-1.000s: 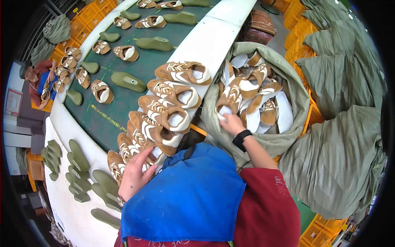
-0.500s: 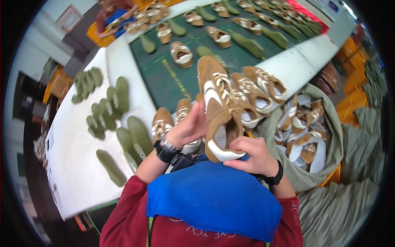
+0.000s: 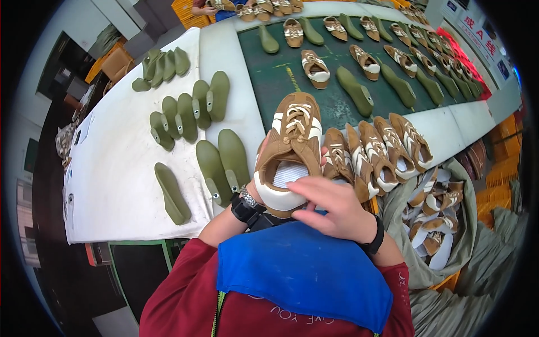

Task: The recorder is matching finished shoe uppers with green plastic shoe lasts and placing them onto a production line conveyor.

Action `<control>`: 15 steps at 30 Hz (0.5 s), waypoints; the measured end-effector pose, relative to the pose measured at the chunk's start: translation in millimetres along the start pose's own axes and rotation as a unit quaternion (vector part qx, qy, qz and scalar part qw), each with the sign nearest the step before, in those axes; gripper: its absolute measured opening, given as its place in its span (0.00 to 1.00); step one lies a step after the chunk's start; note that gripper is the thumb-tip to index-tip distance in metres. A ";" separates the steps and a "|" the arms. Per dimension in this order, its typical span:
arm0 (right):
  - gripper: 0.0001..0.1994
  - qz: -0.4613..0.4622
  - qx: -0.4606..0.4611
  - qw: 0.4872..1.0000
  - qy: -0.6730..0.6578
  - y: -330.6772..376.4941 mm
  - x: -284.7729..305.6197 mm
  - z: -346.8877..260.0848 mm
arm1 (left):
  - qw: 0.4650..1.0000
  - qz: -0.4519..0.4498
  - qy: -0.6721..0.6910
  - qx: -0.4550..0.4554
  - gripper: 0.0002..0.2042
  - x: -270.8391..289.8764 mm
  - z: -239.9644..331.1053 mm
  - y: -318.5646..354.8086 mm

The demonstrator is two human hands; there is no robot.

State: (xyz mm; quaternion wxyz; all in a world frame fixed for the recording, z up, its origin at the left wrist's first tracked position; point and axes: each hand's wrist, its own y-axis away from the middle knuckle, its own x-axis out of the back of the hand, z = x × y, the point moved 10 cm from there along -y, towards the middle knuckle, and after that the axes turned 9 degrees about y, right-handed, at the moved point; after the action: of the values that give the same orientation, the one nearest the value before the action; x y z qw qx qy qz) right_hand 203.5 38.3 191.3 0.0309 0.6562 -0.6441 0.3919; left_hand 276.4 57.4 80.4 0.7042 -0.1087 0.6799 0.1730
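Observation:
A brown sneaker with white stripes, white laces and a white heel patch is raised in front of me, toe pointing away and opening facing me. My left hand grips it from below and the left side, a fingertip showing past its right edge; most of that hand is hidden by the sneaker. At the heel is my right hand, fingers stretched and thumb apart, fingertips at the collar. Inside lies a pale ribbed insole. Several similar sneakers stand close together to the right.
Green shoe lasts lie in groups on the white-covered table at left. More sneakers and lasts line the green mat ahead. A cloth-lined orange crate of sneakers stands at right. Another person's hand is across the table.
The sneaker has turned so its opening faces me more squarely. My right hand has loosened its pinch on the heel collar and its fingers are extended. The view has shifted leftward.

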 end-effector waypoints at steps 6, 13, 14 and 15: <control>0.26 0.099 -0.187 0.975 0.067 -6.2 18.8 52.8 | 0.969 0.071 -0.207 -0.118 0.25 5.2 37.1 29.9; 0.14 0.177 -0.123 0.961 0.172 -4.1 14.2 53.2 | 0.978 0.093 -0.141 -0.121 0.22 33.5 40.1 19.2; 0.14 0.176 -0.123 0.961 0.175 -3.6 14.8 55.1 | 0.949 0.125 -0.216 -0.192 0.23 26.7 52.5 24.7; 0.13 0.182 -0.128 0.955 0.194 -2.9 17.1 56.2 | 0.908 0.155 -0.288 -0.262 0.24 16.8 65.3 32.4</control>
State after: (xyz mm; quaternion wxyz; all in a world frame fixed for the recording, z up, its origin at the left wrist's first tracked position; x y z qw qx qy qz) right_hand 230.4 -5.9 163.3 0.1673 0.4299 -0.7789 0.4249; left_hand 324.0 114.1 69.7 0.7797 -0.1284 0.3861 0.4759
